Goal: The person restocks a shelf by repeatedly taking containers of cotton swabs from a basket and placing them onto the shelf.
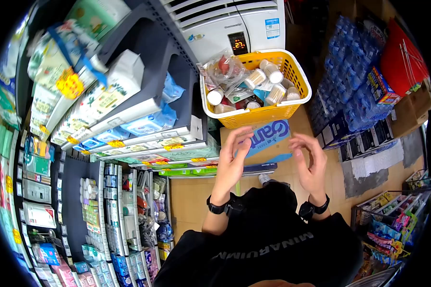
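Observation:
Both of my hands are raised in front of my chest, with a gap between them. My left hand point(233, 157) has its fingers apart and slightly curled, with nothing in it. Opposite it, my right hand point(311, 161) is also empty, its fingers loosely bent. Just beyond them stands a yellow basket point(262, 115) with a white rim. Inside lie several small round tubs point(255, 79) of thin sticks with white lids, and crumpled clear plastic packaging point(223, 68). The basket rests on a printed cardboard box point(268, 143). Neither hand touches the basket.
Shelves with tissue packs point(103, 105) run along the left. A white air conditioner point(225, 24) stands behind the basket. Wrapped bottle stacks point(345, 79) and a red sloping panel point(402, 60) are at right. A low goods rack point(390, 220) stands at lower right.

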The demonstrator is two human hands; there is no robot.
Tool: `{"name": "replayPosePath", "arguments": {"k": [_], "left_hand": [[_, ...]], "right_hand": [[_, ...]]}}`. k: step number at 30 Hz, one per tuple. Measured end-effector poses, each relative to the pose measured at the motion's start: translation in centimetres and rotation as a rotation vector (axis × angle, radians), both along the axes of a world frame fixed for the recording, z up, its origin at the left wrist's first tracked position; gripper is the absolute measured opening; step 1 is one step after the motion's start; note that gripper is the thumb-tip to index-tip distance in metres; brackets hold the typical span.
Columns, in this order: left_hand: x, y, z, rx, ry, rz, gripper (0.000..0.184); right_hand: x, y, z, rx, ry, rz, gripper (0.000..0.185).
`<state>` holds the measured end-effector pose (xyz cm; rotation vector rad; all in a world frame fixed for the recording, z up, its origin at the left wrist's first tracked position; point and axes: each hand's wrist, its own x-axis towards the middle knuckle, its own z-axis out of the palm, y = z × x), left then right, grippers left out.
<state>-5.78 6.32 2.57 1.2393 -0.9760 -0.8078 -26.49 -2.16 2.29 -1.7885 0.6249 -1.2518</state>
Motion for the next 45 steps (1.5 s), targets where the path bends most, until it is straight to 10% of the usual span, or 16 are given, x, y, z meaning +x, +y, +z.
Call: {"name": "replayPosePath", "arguments": {"k": [23,45], "left_hand": [[1.1,-19.0,-7.0,0.425,-0.797,0.233,0.037],[2.1,-21.0,-7.3,0.575,-0.738,0.036,0.042]], "right_hand": [[4.4,-20.8,-7.0,0.09,0.331,-0.022,0.034],[7.0,-23.3,-9.8,-0.004,0.464,-0.008,0.037]]}}
